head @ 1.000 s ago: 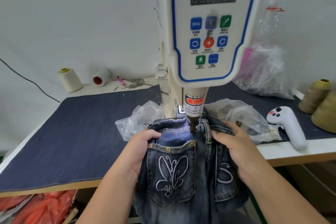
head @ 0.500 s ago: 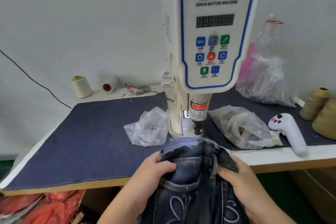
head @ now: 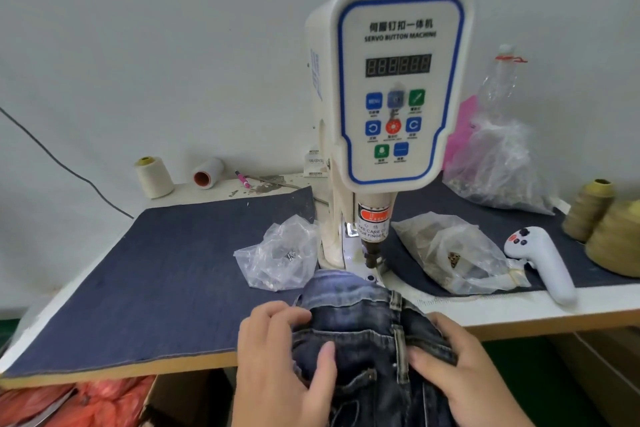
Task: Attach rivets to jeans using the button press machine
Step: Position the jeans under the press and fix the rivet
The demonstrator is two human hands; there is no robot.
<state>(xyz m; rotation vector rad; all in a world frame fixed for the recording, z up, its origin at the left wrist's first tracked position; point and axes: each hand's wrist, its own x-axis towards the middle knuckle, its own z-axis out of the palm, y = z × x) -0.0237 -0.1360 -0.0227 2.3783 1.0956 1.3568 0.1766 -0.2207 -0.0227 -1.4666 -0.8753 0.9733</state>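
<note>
Two hands hold the jeans (head: pixel 367 333) at lower centre of the head view, bunched at the table (head: pixel 519 317) edge, with the waistband just in front of the press (head: pixel 398 87) base. The left hand (head: pixel 280 357) grasps the denim at its left side, thumb laid across the fabric and fingers curled over the fold. The right hand (head: pixel 460 367) grips the right side beside a belt loop (head: pixel 401 354), fingers wrapped into the cloth. The punch (head: pixel 371 253) hangs at centre frame under a finger-warning label, clear of the fabric.

Risks, as I judge them: the denim is crumpled in several layers, so feeding it under the punch like this could set a rivet through a fold or off its mark. Fingertips curled near the waistband could end up under the punch if the cloth is pushed forward without regripping further back. The bag (head: pixel 280 253) at centre left and the second bag (head: pixel 453 253) at centre right lie just beside the base; sliding denim could snag them and spill fasteners. Much of the garment hangs off the edge, and its weight could drag the seam out of line. No rivet is visible on the folds showing now.
</note>
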